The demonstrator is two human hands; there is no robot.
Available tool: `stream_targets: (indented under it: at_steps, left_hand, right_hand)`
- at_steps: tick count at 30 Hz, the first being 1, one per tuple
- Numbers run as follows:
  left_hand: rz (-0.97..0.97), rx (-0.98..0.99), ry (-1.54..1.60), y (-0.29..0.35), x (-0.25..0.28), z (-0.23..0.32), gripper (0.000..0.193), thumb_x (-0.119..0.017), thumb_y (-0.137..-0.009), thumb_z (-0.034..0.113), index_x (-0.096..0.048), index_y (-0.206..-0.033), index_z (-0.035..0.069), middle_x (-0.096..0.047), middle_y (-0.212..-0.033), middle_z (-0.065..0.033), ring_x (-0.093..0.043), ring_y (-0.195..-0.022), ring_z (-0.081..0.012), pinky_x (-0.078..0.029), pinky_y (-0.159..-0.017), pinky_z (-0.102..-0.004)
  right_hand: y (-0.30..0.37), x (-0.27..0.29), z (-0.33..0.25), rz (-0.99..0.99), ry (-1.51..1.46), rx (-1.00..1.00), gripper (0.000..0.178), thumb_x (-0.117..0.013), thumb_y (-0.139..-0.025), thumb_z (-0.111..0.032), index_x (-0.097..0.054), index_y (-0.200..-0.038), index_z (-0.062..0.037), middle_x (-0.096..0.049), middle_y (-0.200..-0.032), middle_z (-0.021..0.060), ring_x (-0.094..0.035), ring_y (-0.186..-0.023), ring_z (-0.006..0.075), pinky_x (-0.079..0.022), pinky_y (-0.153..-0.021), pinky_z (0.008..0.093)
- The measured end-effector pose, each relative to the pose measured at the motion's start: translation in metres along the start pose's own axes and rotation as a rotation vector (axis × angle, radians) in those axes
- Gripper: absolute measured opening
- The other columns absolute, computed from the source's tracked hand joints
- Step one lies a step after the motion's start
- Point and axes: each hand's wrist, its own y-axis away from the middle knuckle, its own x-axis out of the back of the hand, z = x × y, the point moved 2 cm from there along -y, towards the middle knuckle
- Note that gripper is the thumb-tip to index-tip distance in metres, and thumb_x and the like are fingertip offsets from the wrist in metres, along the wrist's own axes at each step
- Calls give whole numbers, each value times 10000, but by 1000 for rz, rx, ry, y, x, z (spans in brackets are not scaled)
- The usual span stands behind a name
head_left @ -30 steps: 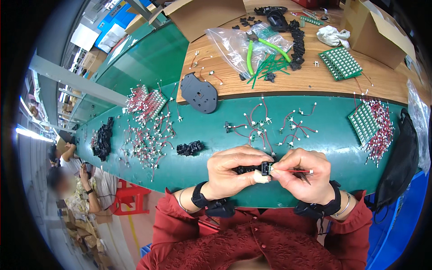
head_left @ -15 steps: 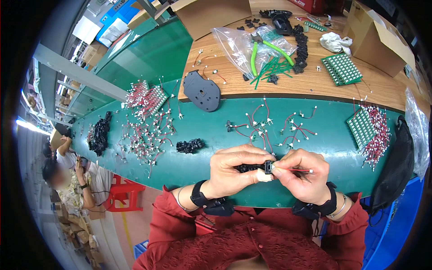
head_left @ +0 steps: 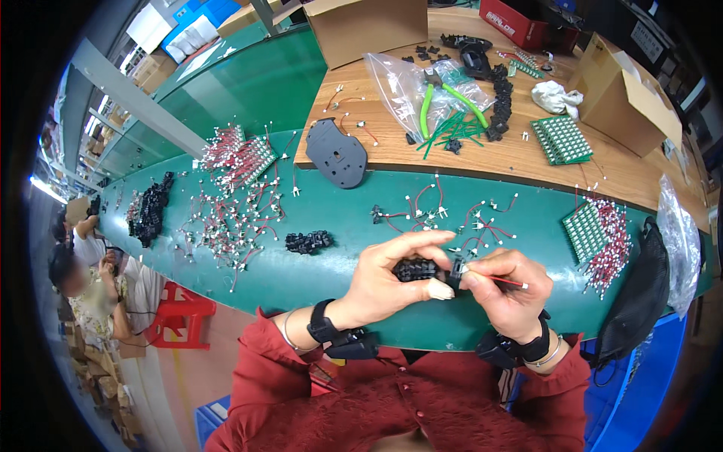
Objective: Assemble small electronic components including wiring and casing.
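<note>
A row of small black plastic parts [head_left: 416,270] is cradled in my left hand [head_left: 380,280]. Its index finger and thumb are spread apart, and the thumb tip has a white covering. Just to the right, my right hand [head_left: 514,295] pinches a small black plastic part [head_left: 456,270] between thumb and fingers. A short red wire [head_left: 507,282] with a white plug end sticks out rightward from that grip. Whether the held part touches the row, I cannot tell. Beyond my hands lie loose red-wired connectors [head_left: 482,224] on the green table [head_left: 339,290].
To the left are a black parts cluster [head_left: 309,242], a heap of wired pieces [head_left: 233,218] and a dark grey plate [head_left: 337,153]. Green-handled cutters [head_left: 426,109], a circuit board stack [head_left: 561,140] and an open carton [head_left: 633,94] occupy the wooden board. At right lies a black fabric item [head_left: 633,290].
My left index finger and thumb have spread away from the small black part, uncovering more of the row. My right hand still pinches the part with its red wire. The view has shifted slightly.
</note>
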Motion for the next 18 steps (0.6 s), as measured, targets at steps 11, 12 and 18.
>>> stream_targets:
  at_steps: [11,12,18]
  left_hand:
    - [-1,610,493,4,4,-14,228,-621,-795,69,-613,-1014,4,-634,-856,-67,-582,-718,-90,-480,-547,-206]
    - [-29,575,394,4,5,-13,224,-618,-793,58,-613,-1010,1,-631,-854,-59,-572,-706,-79,-478,-548,-204]
    - [-70,567,361,4,6,-14,203,-604,-794,28,-617,-994,0,-624,-838,-48,-551,-670,-61,-471,-549,-193]
  right_hand:
    - [-9,-1,4,-206,517,397,214,-690,-603,27,-573,-769,-39,-573,-596,43,-559,-462,161,-411,-401,250]
    - [-9,-2,4,-210,511,393,214,-690,-603,27,-573,-769,-39,-573,-596,43,-559,-462,161,-411,-401,250]
    - [-6,-5,4,-268,527,365,172,-658,-618,-13,-593,-777,-22,-564,-623,32,-568,-508,157,-426,-408,246]
